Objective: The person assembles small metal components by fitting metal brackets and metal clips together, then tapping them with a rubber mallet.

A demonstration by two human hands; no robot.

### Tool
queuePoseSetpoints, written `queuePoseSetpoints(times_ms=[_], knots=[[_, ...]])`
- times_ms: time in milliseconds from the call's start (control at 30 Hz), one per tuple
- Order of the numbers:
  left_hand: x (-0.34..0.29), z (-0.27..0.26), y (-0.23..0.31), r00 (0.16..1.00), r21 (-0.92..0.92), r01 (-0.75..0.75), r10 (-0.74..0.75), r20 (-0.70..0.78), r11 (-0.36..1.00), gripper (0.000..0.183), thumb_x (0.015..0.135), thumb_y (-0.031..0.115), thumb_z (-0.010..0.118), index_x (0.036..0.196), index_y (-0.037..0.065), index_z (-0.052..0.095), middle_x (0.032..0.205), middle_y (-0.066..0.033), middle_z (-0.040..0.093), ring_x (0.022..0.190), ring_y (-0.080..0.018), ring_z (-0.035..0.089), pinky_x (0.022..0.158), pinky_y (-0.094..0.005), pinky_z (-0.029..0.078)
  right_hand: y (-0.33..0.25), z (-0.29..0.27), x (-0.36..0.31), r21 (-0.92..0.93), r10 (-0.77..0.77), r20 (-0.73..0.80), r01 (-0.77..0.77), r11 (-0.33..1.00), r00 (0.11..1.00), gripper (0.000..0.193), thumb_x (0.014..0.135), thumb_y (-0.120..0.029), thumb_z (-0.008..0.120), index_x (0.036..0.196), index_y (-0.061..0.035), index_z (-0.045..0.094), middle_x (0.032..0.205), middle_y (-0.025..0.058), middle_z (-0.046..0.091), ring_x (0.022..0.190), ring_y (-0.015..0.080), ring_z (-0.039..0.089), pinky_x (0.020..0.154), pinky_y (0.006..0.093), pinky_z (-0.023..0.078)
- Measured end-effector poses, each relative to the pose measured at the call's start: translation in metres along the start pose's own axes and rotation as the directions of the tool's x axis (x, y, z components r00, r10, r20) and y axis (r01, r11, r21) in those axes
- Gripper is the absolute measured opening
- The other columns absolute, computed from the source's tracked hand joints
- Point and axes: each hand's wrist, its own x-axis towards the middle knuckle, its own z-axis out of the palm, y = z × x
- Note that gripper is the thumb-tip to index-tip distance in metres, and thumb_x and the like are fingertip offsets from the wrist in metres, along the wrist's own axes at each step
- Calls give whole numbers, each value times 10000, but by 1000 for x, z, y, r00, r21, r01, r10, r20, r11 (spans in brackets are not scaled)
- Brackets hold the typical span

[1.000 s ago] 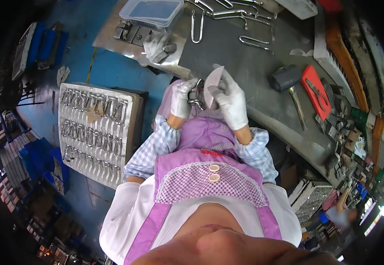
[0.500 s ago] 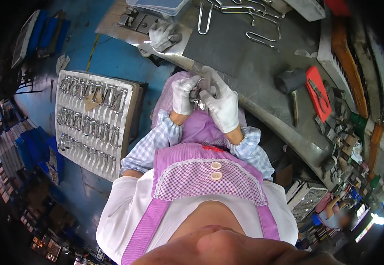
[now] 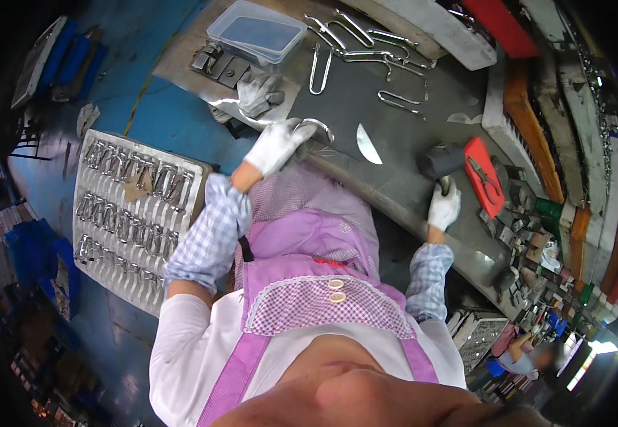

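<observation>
My left hand (image 3: 275, 146), in a white work glove, is closed on a bent shiny metal rod (image 3: 321, 129) at the near edge of the bench. My right hand (image 3: 444, 208), gloved too, is wrapped round the handle of a dark-headed mallet (image 3: 440, 161), whose head rests on the bench top. Between the hands lies a pointed, leaf-shaped shiny piece (image 3: 368, 145). Several bent chrome rods (image 3: 319, 70) lie farther back on the grey bench (image 3: 351, 178).
At the bench's left end are a metal block fixture (image 3: 218, 65), a crumpled grey glove (image 3: 259, 92) and a clear plastic box (image 3: 257, 30). Pliers (image 3: 484, 181) lie on a red tray (image 3: 476, 153) to the right. A rack of bent metal parts (image 3: 198, 188) stands at my left.
My hands have parted from over my lap. The left has moved to the bench edge with the bent rod; the right has gone right and taken hold of the mallet handle.
</observation>
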Motion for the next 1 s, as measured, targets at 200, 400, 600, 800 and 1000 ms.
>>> queuePoseSetpoints(times_ms=[200,400,600,800,1000], knots=[[68,41,-25,958,695,122,-266,103,709,443,952,435,487,1013,59,713,935,-217,693,870,-392,680,830,-461,525,-146,-105,4,725,-127,683,-646,240,719,187,894,-200,661,1017,-59,650,604,-39,475,447,0,386,374,213,255],[62,52,-38,953,698,102,-271,136,708,467,975,450,454,1011,58,706,907,-210,694,893,-370,681,799,-470,528,-169,-60,-10,374,-687,241,588,717,686,241,768,-200,714,891,-5,648,729,186,651,670,413,627,636,468,511],[36,54,-40,953,617,218,-300,31,756,459,931,456,545,1003,32,704,888,-196,703,868,-361,680,780,-454,535,-81,-67,26,-12,-130,223,136,991,966,244,776,-325,721,920,-127,724,830,130,693,773,335,672,690,443,532],[1,67,-18,984,-372,173,-146,99,912,394,915,364,651,1084,8,648,837,-29,602,678,-93,564,587,-247,458,-159,-53,-7,200,-583,-338,662,722,738,329,748,-203,742,1042,-82,658,854,113,675,789,290,653,727,415,507],[-10,74,-7,978,-644,137,-207,-33,752,310,955,306,599,1022,11,668,725,-1,552,627,-91,460,553,-234,380,-196,2,-36,260,-403,251,340,904,880,464,773,-283,750,1155,-61,607,852,138,685,773,301,677,686,395,518]])
